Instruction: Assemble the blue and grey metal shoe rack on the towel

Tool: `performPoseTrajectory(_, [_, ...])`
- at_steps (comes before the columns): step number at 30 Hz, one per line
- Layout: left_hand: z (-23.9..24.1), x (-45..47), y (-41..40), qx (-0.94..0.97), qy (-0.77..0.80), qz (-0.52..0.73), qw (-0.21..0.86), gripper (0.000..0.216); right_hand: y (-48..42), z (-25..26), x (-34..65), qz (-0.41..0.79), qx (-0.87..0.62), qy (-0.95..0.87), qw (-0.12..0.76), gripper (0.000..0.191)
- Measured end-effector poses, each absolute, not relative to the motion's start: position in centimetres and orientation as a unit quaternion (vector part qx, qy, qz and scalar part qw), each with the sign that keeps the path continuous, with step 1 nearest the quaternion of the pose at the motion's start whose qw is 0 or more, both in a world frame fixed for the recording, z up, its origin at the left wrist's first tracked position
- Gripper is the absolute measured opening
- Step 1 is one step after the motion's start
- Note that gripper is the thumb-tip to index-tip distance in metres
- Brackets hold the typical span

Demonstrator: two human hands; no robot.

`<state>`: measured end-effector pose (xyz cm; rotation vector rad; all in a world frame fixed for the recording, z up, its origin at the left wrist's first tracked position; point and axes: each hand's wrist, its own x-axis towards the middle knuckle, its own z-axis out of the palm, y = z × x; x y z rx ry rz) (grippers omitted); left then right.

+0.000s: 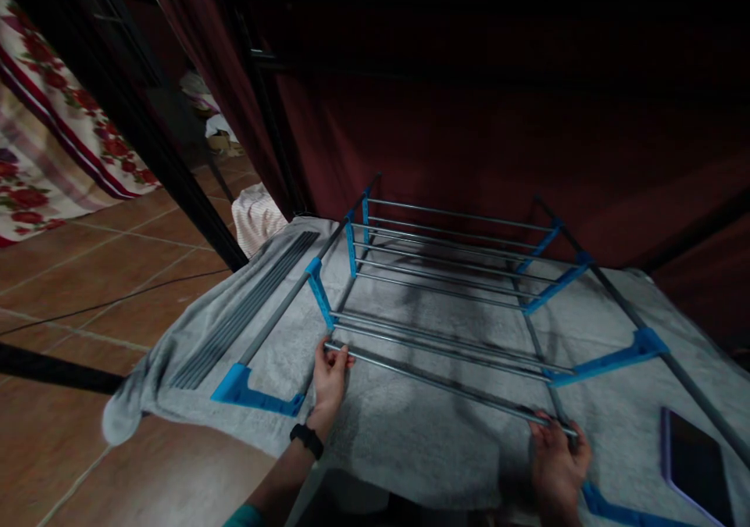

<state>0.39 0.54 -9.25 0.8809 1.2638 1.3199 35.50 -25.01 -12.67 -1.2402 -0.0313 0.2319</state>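
Note:
A partly built rack of grey metal rods and blue plastic brackets (321,293) lies on a grey towel (410,425). I hold one loose grey rod (439,385) across the front of the rack. My left hand (329,379), with a black wristband, is closed round the rod's left end near a blue bracket. My right hand (555,464) is closed round its right end. Several finished rungs (451,277) sit further back.
A bundle of spare grey rods (246,312) lies on the towel's left part. A dark phone or tablet (697,464) rests at the right. A dark red curtain hangs behind. Tiled floor and a black cable (105,302) are at left, with flowered bedding beyond.

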Motion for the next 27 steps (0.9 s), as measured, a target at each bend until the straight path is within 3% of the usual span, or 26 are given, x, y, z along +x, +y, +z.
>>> performPoseTrajectory(10, [-10.1,0.1,0.8,0.396,0.549,0.545,0.495,0.084,-24.4,-14.1,36.0,0.108,-0.558,0.032,0.822,0.059])
performPoseTrajectory(17, [-11.0,0.4,1.3,0.392,0.537,0.567,0.487,0.097,-24.2,-15.3,36.6,0.128,-0.544,0.048,0.828,0.071])
performPoseTrajectory(27, [-11.6,0.7,2.1,0.421,0.524,0.577,0.463,0.083,-23.9,-14.4,36.1,0.139,-0.525,-0.006,0.839,0.065])
